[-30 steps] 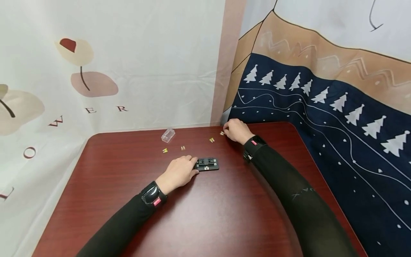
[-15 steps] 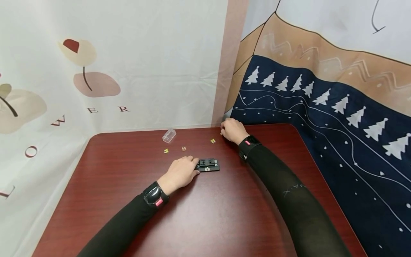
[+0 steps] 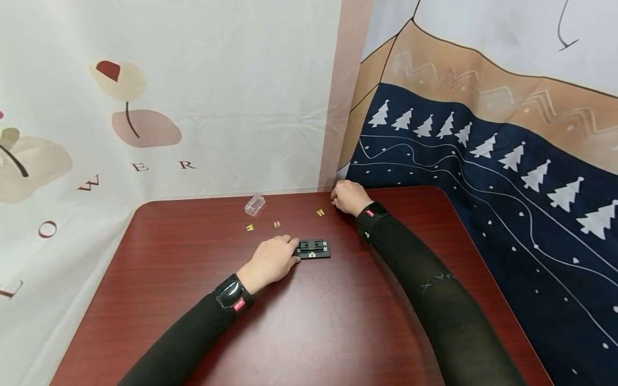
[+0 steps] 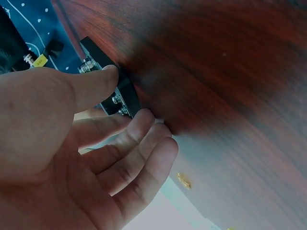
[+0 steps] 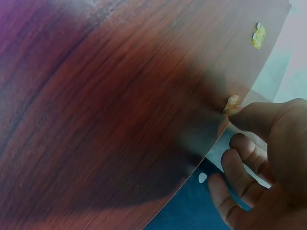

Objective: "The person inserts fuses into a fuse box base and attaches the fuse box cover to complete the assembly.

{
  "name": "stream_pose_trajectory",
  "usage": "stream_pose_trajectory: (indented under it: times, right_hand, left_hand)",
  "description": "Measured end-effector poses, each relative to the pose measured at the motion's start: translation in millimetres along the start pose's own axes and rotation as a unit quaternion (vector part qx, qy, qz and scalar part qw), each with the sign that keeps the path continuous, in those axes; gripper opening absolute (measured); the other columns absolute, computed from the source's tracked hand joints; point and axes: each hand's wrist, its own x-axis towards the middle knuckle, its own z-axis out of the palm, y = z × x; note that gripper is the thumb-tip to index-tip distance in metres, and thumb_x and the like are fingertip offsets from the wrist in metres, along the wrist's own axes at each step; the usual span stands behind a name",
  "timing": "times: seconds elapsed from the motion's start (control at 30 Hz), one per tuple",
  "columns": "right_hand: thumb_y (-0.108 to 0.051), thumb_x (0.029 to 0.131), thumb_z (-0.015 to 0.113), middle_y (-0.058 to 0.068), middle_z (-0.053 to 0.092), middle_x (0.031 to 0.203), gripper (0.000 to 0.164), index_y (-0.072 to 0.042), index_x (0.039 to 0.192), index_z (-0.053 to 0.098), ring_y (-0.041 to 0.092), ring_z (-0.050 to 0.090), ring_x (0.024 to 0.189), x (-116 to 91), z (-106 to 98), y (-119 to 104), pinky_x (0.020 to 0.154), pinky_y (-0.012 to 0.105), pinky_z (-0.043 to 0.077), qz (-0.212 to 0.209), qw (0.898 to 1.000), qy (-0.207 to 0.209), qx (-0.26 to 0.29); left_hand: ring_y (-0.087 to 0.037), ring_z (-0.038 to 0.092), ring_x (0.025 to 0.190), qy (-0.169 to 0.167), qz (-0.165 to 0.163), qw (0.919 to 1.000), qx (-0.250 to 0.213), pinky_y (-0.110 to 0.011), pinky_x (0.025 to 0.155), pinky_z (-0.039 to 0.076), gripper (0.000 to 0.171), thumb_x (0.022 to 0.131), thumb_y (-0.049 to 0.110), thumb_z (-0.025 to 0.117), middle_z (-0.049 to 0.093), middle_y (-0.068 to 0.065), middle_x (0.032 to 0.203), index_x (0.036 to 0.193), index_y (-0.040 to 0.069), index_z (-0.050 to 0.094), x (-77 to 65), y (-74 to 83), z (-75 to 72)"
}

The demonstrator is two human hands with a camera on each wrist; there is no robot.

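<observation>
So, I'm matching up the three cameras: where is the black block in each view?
Head: the block is just below centre, its left end in the left grip.
Left wrist: the block is at upper left, partly covered by the thumb.
Right wrist: not in it.
Shared landmark: the red-brown table, in all three.

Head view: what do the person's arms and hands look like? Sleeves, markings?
Black left sleeve, black right sleeve, the latter with faint pale lettering, not clearly legible. Black left wristband and right wristband, each with a small red label. Left hand and right hand ungloved.
</observation>
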Motion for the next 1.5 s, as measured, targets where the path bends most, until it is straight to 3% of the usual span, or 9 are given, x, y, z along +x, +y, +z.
stream_pose_trajectory:
  times: [0.63,0.7,1.03,1.37,1.5]
  right_hand:
    - [-0.015,0.103,0.071,0.010,0.085,0.112,0.018,-0.011,0.101,0.088,0.029,0.077,0.108,-3.4,-0.3,2.3,0.099,0.051,0.062,-0.007,1.000,0.000,0.005]
    - [-0.019,0.103,0.070,0.007,0.085,0.108,0.020,-0.013,0.099,0.088,0.026,0.077,0.104,3.1,9.5,12.2,0.097,0.049,0.062,-0.014,1.000,0.006,0.012]
    - [-0.012,0.106,0.063,0.010,0.082,0.105,0.026,-0.012,0.094,0.086,0.027,0.073,0.100,-8.3,-0.1,-1.5,0.095,0.047,0.061,0.026,0.998,-0.020,0.048]
    - [-0.015,0.107,0.066,0.014,0.082,0.120,0.023,-0.006,0.113,0.086,0.031,0.075,0.113,-11.9,-3.3,-3.5,0.101,0.051,0.061,0.029,0.998,-0.025,0.042]
    - [-0.015,0.106,0.068,0.013,0.083,0.119,0.021,-0.007,0.112,0.086,0.031,0.075,0.112,-10.8,-2.4,-4.2,0.099,0.051,0.062,0.036,0.998,-0.027,0.040]
  left_hand:
    - [-0.034,0.073,0.121,-0.006,-0.004,1.0000,-0.002,-0.053,0.095,0.064,0.048,0.105,0.037,0.076,0.074,-0.013,0.128,0.143,0.008,0.069,1.9,0.7,0.0]
    - [-0.033,0.073,0.122,-0.006,-0.005,1.0000,-0.001,-0.053,0.096,0.064,0.048,0.105,0.037,0.076,0.074,-0.013,0.129,0.143,0.008,0.069,2.4,0.2,0.2]
    - [-0.032,0.073,0.123,-0.010,-0.007,0.9999,0.002,-0.052,0.096,0.064,0.049,0.106,0.038,0.075,0.074,-0.012,0.130,0.144,0.008,0.068,3.1,-1.5,1.6]
    - [-0.032,0.072,0.125,-0.016,-0.013,0.9998,0.006,-0.052,0.097,0.063,0.050,0.106,0.039,0.075,0.074,-0.011,0.133,0.146,0.009,0.068,3.3,0.2,2.4]
    - [-0.032,0.072,0.126,-0.017,-0.016,0.9997,0.005,-0.053,0.098,0.063,0.050,0.106,0.039,0.074,0.073,-0.012,0.134,0.146,0.009,0.068,2.9,1.6,1.9]
